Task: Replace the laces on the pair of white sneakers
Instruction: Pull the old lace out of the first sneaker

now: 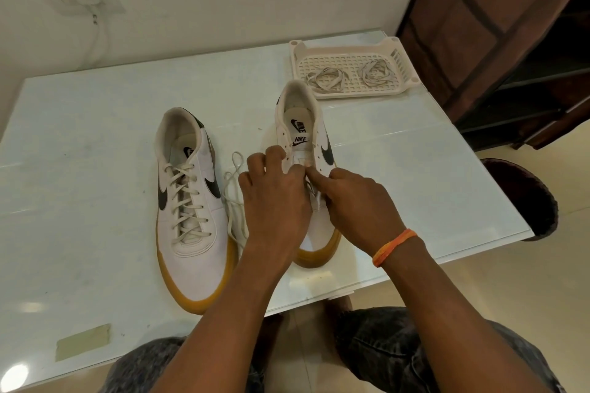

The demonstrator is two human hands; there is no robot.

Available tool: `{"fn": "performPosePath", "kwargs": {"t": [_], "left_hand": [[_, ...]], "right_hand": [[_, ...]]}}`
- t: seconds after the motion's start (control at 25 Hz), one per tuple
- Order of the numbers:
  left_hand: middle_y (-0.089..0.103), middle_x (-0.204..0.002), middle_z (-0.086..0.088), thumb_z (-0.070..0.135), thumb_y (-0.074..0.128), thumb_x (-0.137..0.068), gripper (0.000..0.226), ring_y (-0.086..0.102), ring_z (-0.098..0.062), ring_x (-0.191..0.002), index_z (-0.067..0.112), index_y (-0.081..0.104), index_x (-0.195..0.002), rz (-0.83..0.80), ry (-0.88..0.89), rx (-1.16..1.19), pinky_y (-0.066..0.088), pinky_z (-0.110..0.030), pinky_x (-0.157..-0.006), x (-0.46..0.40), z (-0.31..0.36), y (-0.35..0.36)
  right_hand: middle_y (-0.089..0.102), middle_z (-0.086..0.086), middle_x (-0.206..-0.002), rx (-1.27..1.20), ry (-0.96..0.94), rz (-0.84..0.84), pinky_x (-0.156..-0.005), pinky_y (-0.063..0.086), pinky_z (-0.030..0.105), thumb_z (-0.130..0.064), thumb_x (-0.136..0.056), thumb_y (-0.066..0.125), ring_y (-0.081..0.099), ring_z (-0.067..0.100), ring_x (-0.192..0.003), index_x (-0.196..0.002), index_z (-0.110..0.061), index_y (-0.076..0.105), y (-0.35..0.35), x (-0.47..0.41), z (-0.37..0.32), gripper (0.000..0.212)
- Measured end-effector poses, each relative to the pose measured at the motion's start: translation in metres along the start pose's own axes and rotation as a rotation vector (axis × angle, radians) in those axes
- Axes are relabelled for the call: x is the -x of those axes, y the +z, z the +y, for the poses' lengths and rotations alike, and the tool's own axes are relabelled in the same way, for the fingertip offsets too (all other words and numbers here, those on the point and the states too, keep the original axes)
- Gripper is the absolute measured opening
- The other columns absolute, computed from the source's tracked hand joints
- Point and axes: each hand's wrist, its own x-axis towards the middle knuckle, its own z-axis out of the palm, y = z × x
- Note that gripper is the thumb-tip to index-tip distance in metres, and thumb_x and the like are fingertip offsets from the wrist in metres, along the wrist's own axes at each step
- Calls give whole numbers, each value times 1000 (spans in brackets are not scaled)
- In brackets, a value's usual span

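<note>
Left sneaker point(191, 210): stands fully laced on your worktop point(79, 143), toe towards you.
Right sneaker point(311, 150): stands beside it, nearer the tray; its upper eyelets are bare.
Lace point(233, 182): lies loose on the worktop between the two sneakers and runs under your left hand.
Left hand point(274, 201): your fingers are curled over the right sneaker's eyelet row, pinching the lace.
Right hand point(357, 201): your fingertips pinch the lace at the tongue, touching the left hand.
Tray point(405, 86): sits at the far right corner, holding two coiled laces point(325, 80).
</note>
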Motion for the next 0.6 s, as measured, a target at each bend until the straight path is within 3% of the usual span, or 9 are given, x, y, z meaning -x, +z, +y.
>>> {"fn": "performPosePath", "kwargs": {"t": [0.08,0.16,0.24,0.36,0.48,0.52,0.6], "left_hand": [[63,-115,-7,18,74,-84,11,54,-28,-106,15,76,-94,-27,-41,112,38,-29,-78,-4,0,-5],[65,-116,-2,19,71,-88,11,56,-14,-105,13,76,-96,-87,-162,279,28,-9,-83,-8,0,-10],[69,-115,1,15,71,-87,8,59,-8,-105,12,77,-91,-113,-240,409,27,2,-79,-11,-3,-15],[71,-114,-1,9,72,-83,12,64,-9,-106,12,78,-93,-154,-289,522,37,-6,-89,-15,-8,-21],[75,-97,1,10,72,-82,10,64,1,-80,16,78,-88,-175,-353,575,40,3,-73,-18,-14,-26],[76,-88,3,10,70,-83,11,66,0,-72,19,77,-83,-157,-404,624,46,-2,-73,-20,-19,-29],[73,-76,7,10,67,-86,16,71,-4,-67,23,72,-78,-86,-527,757,58,-24,-79,-23,-33,-36]], "right_hand": [[61,4,-104,-36,-5,-24,-79,51,29,-22,-102,47,60,21,-88,-146,-32,38,-3,-2,6,46],[66,4,-110,-105,1,-8,-85,52,32,-23,-100,50,63,22,-96,-142,-32,46,-4,-3,11,43],[68,4,-116,-183,17,7,-89,53,36,-22,-99,54,64,22,-102,-138,-31,52,-5,-3,14,40],[70,0,-113,-234,27,-2,-87,53,33,-20,-95,60,66,20,-100,-131,-33,56,-3,-4,15,38],[69,1,-106,-212,6,1,-83,52,32,-19,-92,65,64,20,-95,-125,-28,59,-3,-7,17,35],[68,1,-104,-224,9,-5,-82,52,33,-19,-91,66,63,20,-94,-123,-26,60,-4,-8,17,34],[65,0,-100,-257,18,-21,-81,52,35,-17,-89,68,61,20,-92,-120,-25,61,-3,-8,19,33]]}}
